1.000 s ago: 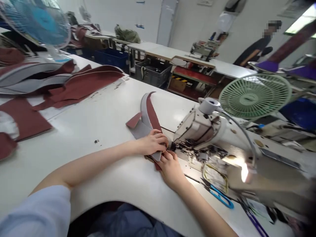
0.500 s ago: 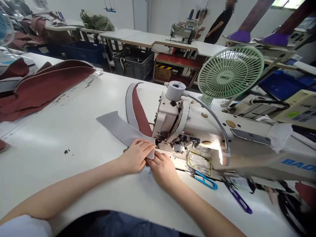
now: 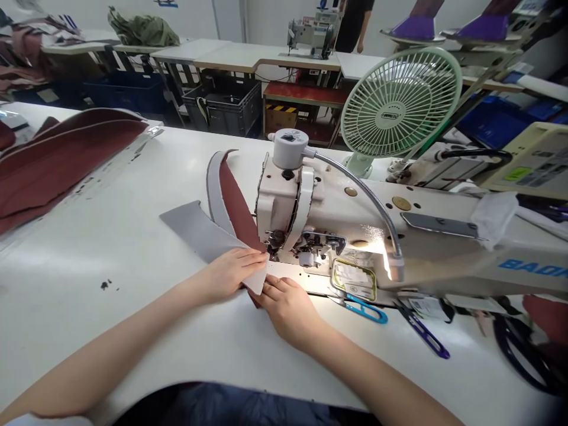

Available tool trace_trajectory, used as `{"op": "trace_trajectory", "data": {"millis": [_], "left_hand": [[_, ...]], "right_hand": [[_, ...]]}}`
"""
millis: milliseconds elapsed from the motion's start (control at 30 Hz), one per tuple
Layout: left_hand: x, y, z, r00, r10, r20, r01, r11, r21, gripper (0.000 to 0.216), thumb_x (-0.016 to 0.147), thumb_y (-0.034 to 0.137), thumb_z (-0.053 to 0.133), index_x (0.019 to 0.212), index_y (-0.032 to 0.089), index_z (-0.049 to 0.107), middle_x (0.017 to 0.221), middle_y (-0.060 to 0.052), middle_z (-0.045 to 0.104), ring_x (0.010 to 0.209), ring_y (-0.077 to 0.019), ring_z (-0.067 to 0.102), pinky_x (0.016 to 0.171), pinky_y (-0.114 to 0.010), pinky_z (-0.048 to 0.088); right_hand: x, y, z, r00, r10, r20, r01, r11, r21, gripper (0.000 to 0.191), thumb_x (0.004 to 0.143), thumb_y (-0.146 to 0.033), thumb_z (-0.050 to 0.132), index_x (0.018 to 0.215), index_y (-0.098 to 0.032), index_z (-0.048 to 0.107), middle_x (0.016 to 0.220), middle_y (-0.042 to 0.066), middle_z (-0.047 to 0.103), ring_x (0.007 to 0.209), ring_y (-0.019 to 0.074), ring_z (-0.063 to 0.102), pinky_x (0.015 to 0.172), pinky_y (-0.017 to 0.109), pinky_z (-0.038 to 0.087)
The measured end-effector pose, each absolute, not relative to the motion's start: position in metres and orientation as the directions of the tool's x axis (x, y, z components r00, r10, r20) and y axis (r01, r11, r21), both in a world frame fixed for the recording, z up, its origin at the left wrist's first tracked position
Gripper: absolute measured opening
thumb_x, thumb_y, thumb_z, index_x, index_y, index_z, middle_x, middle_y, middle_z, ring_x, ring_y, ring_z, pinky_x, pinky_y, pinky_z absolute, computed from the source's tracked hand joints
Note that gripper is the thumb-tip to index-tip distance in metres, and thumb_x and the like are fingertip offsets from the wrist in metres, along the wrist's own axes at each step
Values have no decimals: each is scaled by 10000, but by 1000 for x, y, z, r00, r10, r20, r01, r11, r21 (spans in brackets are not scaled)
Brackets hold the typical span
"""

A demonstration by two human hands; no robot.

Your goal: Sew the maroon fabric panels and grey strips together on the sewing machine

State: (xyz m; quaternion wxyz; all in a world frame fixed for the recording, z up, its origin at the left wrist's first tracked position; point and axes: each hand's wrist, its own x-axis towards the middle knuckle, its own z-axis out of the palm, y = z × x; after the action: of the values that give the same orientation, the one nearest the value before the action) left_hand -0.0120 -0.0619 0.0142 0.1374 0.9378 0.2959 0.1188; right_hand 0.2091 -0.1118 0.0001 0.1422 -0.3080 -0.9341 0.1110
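A grey-backed piece of material (image 3: 190,228) lies slantwise at the sewing machine (image 3: 277,198), its near end under my hands. My left hand (image 3: 226,273) grips it from above, fingers stretched across it just short of the needle area. Beside it, my right hand (image 3: 288,307) holds the lower near corner, fingers curled in; a bit of maroon shows under that corner. A curved maroon strip with grey backing (image 3: 237,198) runs behind, reaching the presser foot area. The fingertips of both hands are partly hidden by the material.
Right of the needle area lie a small tray (image 3: 354,279), blue thread snips (image 3: 366,309) and purple snips (image 3: 426,337). A lamp (image 3: 396,266) shines there. A green fan (image 3: 399,112) stands behind the machine. Maroon pieces (image 3: 66,160) are stacked at left.
The material's near end has shifted slightly left and toward me, with more maroon showing beneath it. My left hand has moved left, apart from my right. The whole view has shifted.
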Motion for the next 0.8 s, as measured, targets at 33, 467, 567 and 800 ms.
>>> {"op": "trace_trajectory", "data": {"millis": [33, 467, 567, 800], "left_hand": [[-13, -61, 13, 798, 586, 142, 523, -789, 322, 483, 876, 86, 397, 1338, 167, 510, 1429, -82, 509, 1284, -239, 479, 1047, -411, 418], [-18, -47, 15, 844, 534, 50, 493, -810, 319, 503, 871, 242, 565, 1364, 170, 491, 1449, -85, 491, 1334, -237, 449, 1099, -387, 364], [-10, -42, 18, 844, 530, 81, 480, -815, 324, 478, 857, 200, 552, 1330, 140, 517, 1387, -104, 550, 1287, -242, 494, 1088, -380, 382], [2, -42, 19, 809, 579, 106, 516, -785, 343, 399, 871, 146, 489, 1263, 164, 562, 1307, -85, 605, 1172, -225, 565, 1013, -360, 436]], "right_hand": [[210, -112, -1, -772, 604, 196, 542, 788, -291, 187, 906, -99, 494, 1006, -190, 624, 1048, 69, 686, 1114, 189, 541, 779, 311, 379], [210, -107, 9, -778, 596, 196, 548, 798, -251, 244, 888, -88, 487, 1045, -193, 642, 1156, 65, 685, 1160, 183, 555, 808, 308, 414], [215, -102, 9, -768, 603, 213, 559, 795, -235, 285, 893, -86, 466, 1091, -179, 648, 1208, 80, 671, 1205, 200, 540, 832, 317, 417], [222, -98, 17, -766, 615, 186, 573, 785, -235, 229, 896, -94, 464, 970, -184, 662, 1133, 84, 694, 1175, 203, 558, 820, 310, 410]]}}
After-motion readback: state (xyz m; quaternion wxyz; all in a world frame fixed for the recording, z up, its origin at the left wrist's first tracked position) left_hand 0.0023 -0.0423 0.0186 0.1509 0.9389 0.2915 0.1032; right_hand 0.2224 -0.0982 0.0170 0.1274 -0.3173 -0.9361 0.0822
